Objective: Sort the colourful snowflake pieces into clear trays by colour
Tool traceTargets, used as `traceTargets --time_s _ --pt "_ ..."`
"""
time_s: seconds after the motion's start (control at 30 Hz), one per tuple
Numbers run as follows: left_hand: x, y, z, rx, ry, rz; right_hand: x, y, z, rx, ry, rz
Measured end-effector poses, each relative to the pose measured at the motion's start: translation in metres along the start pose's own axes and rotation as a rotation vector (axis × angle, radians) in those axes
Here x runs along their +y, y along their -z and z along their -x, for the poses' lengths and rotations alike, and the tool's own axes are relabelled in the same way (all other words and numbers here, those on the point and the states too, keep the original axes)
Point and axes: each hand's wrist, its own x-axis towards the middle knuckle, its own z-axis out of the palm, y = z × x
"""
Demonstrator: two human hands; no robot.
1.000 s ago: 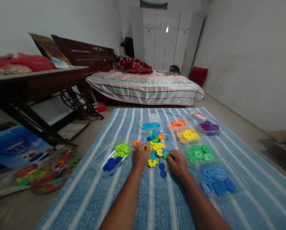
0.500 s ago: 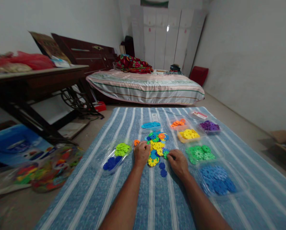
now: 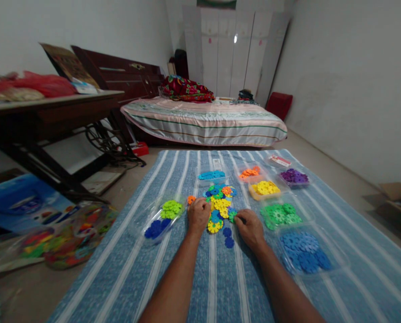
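Note:
Between my hands lies a mixed pile of plastic snowflake discs [image 3: 220, 204], in yellow, blue, green and orange. My left hand [image 3: 198, 215] rests at the pile's left edge with curled fingers. What they may hold is hidden. An orange disc [image 3: 191, 200] lies just left of that hand. On the pile's right side, my right hand [image 3: 250, 228] has its fingertips pinched together beside a green disc [image 3: 232, 216]. They look close to its rim, but I cannot tell whether they grip it. Two dark blue discs [image 3: 228, 242] lie apart at the front of the pile.
Clear tubs of sorted discs surround the pile: lime and dark blue [image 3: 168, 217], light blue [image 3: 212, 176], orange [image 3: 250, 172], yellow [image 3: 265, 188], purple [image 3: 294, 177], green [image 3: 281, 216], blue [image 3: 304, 253]. A striped cloth [image 3: 146, 287] covers the surface. A bed [image 3: 203, 123] stands beyond.

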Motion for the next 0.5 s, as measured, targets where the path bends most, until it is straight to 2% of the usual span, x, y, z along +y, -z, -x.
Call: traceTargets --time_s 0.5 --pt "0.0015 0.0009 0.0003 -0.004 0.002 0.006 0.0006 0.0007 -0.0006 -0.013 0.004 0.004"
